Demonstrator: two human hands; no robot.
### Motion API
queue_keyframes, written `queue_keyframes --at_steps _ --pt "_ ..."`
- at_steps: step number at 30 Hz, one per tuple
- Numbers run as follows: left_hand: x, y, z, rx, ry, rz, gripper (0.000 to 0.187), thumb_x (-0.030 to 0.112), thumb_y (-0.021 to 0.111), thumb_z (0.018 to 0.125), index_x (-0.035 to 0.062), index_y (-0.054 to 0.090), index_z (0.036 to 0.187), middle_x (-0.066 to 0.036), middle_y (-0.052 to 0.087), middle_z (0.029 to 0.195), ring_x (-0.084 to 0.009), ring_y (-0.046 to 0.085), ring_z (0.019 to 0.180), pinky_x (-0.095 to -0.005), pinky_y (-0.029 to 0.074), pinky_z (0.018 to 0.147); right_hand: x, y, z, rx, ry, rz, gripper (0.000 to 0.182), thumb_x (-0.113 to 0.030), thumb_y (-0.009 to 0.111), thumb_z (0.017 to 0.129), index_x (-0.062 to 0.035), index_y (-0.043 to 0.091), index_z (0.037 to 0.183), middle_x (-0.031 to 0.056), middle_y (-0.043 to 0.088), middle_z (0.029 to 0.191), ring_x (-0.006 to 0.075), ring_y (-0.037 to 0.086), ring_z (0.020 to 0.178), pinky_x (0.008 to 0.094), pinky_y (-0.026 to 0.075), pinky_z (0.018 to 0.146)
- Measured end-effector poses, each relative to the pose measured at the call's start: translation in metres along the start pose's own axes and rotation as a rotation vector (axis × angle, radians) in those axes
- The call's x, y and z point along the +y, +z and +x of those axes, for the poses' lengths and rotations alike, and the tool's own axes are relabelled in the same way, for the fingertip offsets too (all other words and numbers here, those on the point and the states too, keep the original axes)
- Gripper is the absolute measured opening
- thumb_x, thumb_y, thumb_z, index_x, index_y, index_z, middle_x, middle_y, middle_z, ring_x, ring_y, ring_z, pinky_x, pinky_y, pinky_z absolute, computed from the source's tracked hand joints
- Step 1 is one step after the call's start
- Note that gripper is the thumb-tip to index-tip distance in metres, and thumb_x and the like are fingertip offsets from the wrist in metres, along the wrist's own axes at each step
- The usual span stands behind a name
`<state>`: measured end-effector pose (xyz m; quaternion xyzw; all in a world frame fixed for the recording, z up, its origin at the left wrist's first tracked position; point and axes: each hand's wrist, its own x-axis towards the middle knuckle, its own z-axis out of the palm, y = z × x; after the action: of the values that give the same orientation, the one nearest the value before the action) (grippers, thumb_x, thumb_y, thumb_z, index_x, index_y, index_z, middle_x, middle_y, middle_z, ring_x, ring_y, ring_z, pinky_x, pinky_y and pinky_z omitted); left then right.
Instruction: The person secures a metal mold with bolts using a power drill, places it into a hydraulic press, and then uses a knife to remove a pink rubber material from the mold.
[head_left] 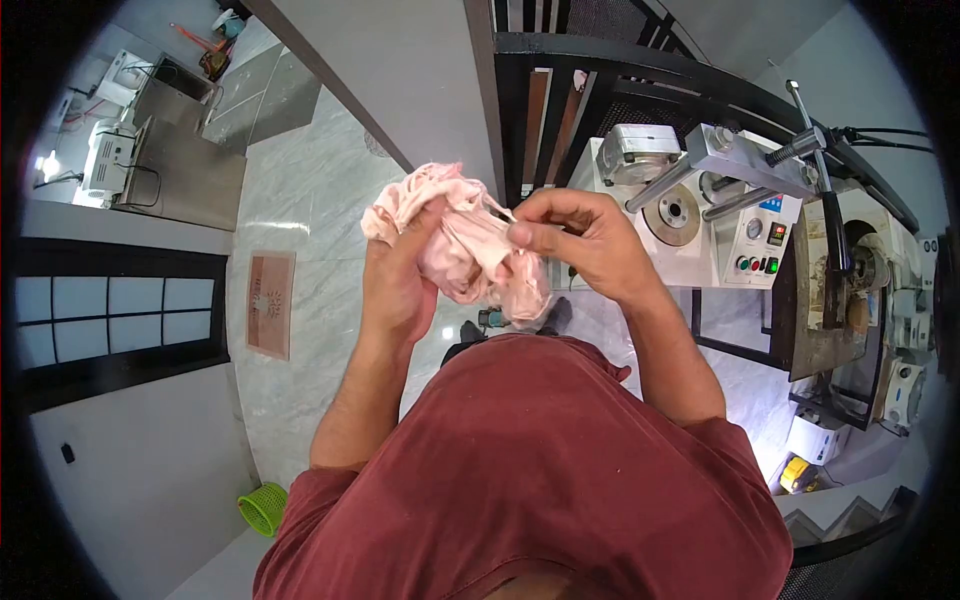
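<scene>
A crumpled pale pink cloth (470, 240) with frayed edges is held up in front of my chest. My left hand (396, 280) is closed around its left side, with the thumb lying over the folds. At the cloth's upper right edge, my right hand (580, 240) pinches loose threads or a thin strip between thumb and forefinger. Part of the bundle hangs down below my hands.
On the right stands a white machine (735, 240) with a round metal disc, rods and coloured buttons. Beyond it are a worn bench (822, 345) and black railings. A brown mat (271, 305) and green basket (263, 509) are at the left.
</scene>
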<state>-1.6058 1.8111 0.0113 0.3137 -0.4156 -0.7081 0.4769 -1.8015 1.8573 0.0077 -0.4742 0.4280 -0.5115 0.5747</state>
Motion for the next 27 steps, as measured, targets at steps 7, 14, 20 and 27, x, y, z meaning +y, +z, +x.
queue_keyframes --at_steps 7,14,20,27 --pt "0.007 0.005 0.004 0.081 -0.185 -0.021 0.032 0.021 0.052 0.1 0.0002 0.053 0.124 -0.008 0.061 0.116 -0.0145 0.06 0.105 -0.0312 0.048 0.088 0.002 -0.003 0.004 -0.024 0.162 0.221 0.019 -0.021 0.063 0.094 -0.003 0.062 0.101 -0.0053 0.056 0.075 0.0011 0.045 0.067 0.018 0.035 0.059" --pt "0.008 -0.004 0.007 -0.013 -0.143 -0.04 0.032 0.02 0.055 0.097 0.0003 0.053 0.122 -0.007 0.061 0.111 -0.0144 0.06 0.101 -0.0318 0.049 0.087 0.003 0.001 0.002 0.028 0.069 0.243 0.02 -0.022 0.065 0.093 -0.0029 0.062 0.098 -0.0039 0.057 0.078 0.0023 0.047 0.068 0.0189 0.038 0.06" --pt "0.013 0.008 -0.007 -0.037 -0.073 -0.006 0.033 0.008 0.066 0.086 0.0003 0.054 0.117 -0.006 0.063 0.105 -0.0135 0.062 0.094 -0.0295 0.051 0.079 -0.001 0.014 -0.005 -0.072 0.017 -0.147 0.016 -0.018 0.071 0.088 -0.0055 0.061 0.091 -0.0035 0.055 0.083 0.0027 0.05 0.078 0.0196 0.039 0.064" --pt "0.01 0.007 -0.013 -0.093 0.008 0.006 0.039 -0.004 0.065 0.084 -0.001 0.053 0.122 -0.006 0.064 0.105 -0.013 0.062 0.093 -0.0274 0.052 0.078 -0.003 0.011 -0.011 -0.176 -0.007 0.047 0.017 -0.017 0.072 0.087 -0.0016 0.064 0.091 -0.0022 0.058 0.081 0.0051 0.049 0.074 0.0227 0.04 0.063"
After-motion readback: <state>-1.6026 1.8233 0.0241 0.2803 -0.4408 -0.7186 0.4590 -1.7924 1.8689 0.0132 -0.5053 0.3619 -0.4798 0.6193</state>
